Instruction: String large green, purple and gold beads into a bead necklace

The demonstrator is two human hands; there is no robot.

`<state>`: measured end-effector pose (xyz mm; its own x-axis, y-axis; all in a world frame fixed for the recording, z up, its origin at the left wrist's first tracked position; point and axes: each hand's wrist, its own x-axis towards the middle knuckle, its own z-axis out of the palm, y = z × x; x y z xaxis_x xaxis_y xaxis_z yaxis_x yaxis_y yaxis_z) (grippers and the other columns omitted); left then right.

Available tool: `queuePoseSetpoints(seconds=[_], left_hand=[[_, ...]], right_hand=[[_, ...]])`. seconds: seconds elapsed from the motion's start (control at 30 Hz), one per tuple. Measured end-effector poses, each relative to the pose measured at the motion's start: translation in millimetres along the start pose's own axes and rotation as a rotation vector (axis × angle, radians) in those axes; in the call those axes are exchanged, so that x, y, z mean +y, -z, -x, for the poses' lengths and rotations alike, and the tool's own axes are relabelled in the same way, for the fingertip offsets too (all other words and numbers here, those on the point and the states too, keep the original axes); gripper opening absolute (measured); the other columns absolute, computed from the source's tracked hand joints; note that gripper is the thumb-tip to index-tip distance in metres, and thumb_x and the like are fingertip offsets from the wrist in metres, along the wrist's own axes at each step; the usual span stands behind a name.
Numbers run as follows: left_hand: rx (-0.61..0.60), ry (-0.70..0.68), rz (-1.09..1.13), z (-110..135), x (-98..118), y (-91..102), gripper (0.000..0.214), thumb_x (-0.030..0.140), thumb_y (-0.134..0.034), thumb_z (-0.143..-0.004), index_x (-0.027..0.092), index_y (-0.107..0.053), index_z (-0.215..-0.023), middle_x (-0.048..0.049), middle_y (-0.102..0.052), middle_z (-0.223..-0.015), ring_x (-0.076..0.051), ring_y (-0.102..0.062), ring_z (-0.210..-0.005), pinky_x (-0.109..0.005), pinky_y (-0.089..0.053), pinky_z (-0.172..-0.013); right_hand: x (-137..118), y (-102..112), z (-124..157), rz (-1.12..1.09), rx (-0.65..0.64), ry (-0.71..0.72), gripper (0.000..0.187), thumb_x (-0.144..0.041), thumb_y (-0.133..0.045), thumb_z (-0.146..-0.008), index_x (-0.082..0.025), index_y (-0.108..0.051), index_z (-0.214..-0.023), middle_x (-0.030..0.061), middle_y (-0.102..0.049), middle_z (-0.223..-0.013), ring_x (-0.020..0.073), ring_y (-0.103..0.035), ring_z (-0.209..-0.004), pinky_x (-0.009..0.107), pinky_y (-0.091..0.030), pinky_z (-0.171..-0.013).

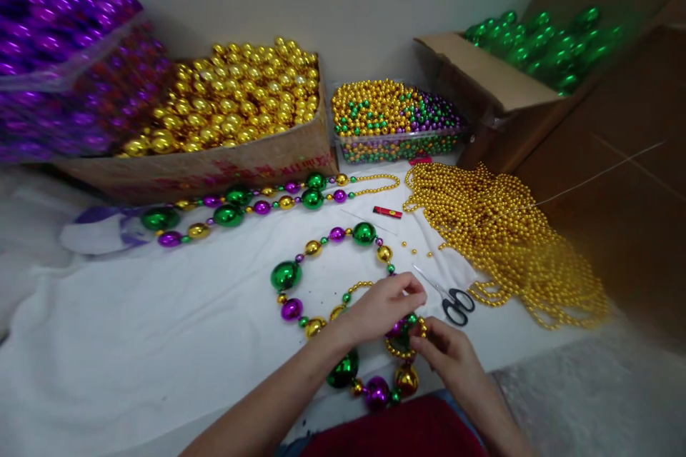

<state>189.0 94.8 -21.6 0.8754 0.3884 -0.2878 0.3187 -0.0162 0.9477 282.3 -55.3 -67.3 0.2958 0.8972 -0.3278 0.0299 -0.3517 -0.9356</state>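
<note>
A bead necklace (286, 275) of large green, purple and gold balls, with small beads between, lies looped on the white cloth, its near part by my lap. My right hand (447, 350) pinches the necklace's small gold bead strand between thumb and fingers. Just above and left of it, my left hand (389, 303) is closed, thumb against fingertips; whatever it grips is too small to make out. Both hands hide part of the necklace. Black-handled scissors (455, 305) lie beyond my fingers, blades apart. A few loose gold beads (414, 251) and a red lighter (386, 212) sit farther off.
A second bead necklace (229, 215) stretches along the back. Heaped gold bead strands (482, 221) cover the right side. Behind stand a carton of gold balls (241, 150), a clear tub of small beads (401, 136), a purple-ball container (64, 78) and a green-ball carton (493, 78).
</note>
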Motion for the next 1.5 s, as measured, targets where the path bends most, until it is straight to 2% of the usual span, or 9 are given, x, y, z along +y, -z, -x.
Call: queuePoseSetpoints(seconds=[0.13, 0.2, 0.5, 0.7, 0.83, 0.97, 1.13, 1.3, 1.5], left_hand=[[0.364, -0.070, -0.164, 41.9, 1.8, 1.1, 0.020, 0.034, -0.049, -0.089, 0.019, -0.062, -0.084, -0.0044, -0.063, -0.089, -0.018, -0.055, -0.085, -0.028, -0.040, -0.078], [0.374, 0.008, -0.126, 56.3, -6.3, -8.8, 0.030, 0.039, -0.047, -0.090, 0.018, -0.062, -0.074, -0.0036, -0.062, -0.076, -0.017, -0.055, -0.074, -0.027, -0.040, -0.070], [0.412, 0.108, 0.987, 45.5, -35.2, -47.9, 0.027, 0.037, -0.069, -0.078, 0.016, -0.070, -0.095, -0.0080, -0.069, -0.096, -0.019, -0.060, -0.091, -0.028, -0.044, -0.085], [0.367, 0.136, 1.232, 43.2, -34.9, -36.4, 0.026, 0.034, -0.068, -0.079, 0.011, -0.069, -0.089, -0.0115, -0.070, -0.090, -0.020, -0.063, -0.086, -0.030, -0.046, -0.083], [0.368, 0.298, 1.387, 38.4, -38.1, -34.8, 0.043, 0.050, -0.054, -0.086, 0.010, -0.067, -0.080, -0.0114, -0.070, -0.080, -0.020, -0.065, -0.076, -0.032, -0.049, -0.077], [0.348, 0.502, 1.450, 33.6, -41.8, -35.3, 0.046, 0.050, -0.051, -0.087, 0.008, -0.066, -0.078, -0.0077, -0.068, -0.069, -0.018, -0.065, -0.064, -0.030, -0.050, -0.070], [0.301, 0.556, 1.463, 32.5, -45.4, -41.7, 0.039, 0.043, -0.051, -0.089, 0.008, -0.065, -0.081, -0.0063, -0.066, -0.064, -0.017, -0.064, -0.058, -0.032, -0.051, -0.069], [0.295, 0.504, 1.411, 29.6, -47.0, -56.9, 0.019, 0.031, -0.062, -0.084, 0.012, -0.062, -0.083, -0.0072, -0.069, -0.075, -0.017, -0.064, -0.064, -0.037, -0.052, -0.073], [0.285, 0.299, 1.220, 26.0, -32.7, -73.3, 0.024, 0.023, -0.079, -0.067, 0.014, -0.062, -0.081, -0.0033, -0.063, -0.081, -0.014, -0.059, -0.071, -0.030, -0.051, -0.070]], right_hand=[[8.2, -0.1, -9.0, -0.099, 0.035, -0.022, 0.036, -0.052, -0.060, -0.080, -0.016, -0.059, -0.077, -0.0029, -0.047, -0.064, 0.0101, -0.041, -0.057, 0.021, -0.031, -0.049], [6.8, 1.8, -7.5, -0.097, 0.036, -0.053, 0.036, -0.053, -0.059, -0.080, -0.017, -0.058, -0.078, -0.0043, -0.044, -0.061, 0.0094, -0.039, -0.053, 0.021, -0.030, -0.047], [-44.5, 6.4, -10.5, 0.453, -0.071, 0.272, 0.027, -0.039, -0.048, -0.092, -0.020, -0.065, -0.082, 0.0034, -0.058, -0.082, 0.0160, -0.057, -0.078, 0.025, -0.043, -0.067], [-66.9, 35.0, -128.8, 1.002, 0.284, 0.350, 0.027, -0.029, -0.042, -0.096, -0.016, -0.061, -0.081, 0.0069, -0.062, -0.085, 0.0173, -0.058, -0.082, 0.028, -0.043, -0.075], [-63.3, 17.2, -208.9, 1.151, 0.269, 0.350, 0.015, -0.020, -0.050, -0.092, -0.013, -0.062, -0.097, 0.0110, -0.061, -0.104, 0.0228, -0.053, -0.106, 0.039, -0.040, -0.091], [-59.9, 9.8, -229.7, 1.237, 0.201, 0.331, 0.017, -0.026, -0.055, -0.090, -0.014, -0.060, -0.101, 0.0064, -0.059, -0.109, 0.0219, -0.054, -0.105, 0.044, -0.042, -0.092], [-61.1, 46.1, -187.5, 1.223, 0.227, 0.236, 0.024, 0.000, -0.044, -0.083, -0.011, -0.060, -0.096, 0.0160, -0.056, -0.109, 0.0247, -0.057, -0.099, 0.036, -0.040, -0.084], [-39.3, 94.1, -91.7, 1.035, 0.225, 0.097, 0.017, -0.009, -0.043, -0.085, -0.016, -0.056, -0.092, 0.0092, -0.060, -0.089, 0.0215, -0.059, -0.082, 0.030, -0.041, -0.070], [4.4, 87.8, 13.1, 0.285, 0.045, -0.018, 0.021, -0.038, -0.046, -0.091, -0.019, -0.055, -0.088, 0.0011, -0.056, -0.077, 0.0139, -0.054, -0.066, 0.025, -0.043, -0.062]])
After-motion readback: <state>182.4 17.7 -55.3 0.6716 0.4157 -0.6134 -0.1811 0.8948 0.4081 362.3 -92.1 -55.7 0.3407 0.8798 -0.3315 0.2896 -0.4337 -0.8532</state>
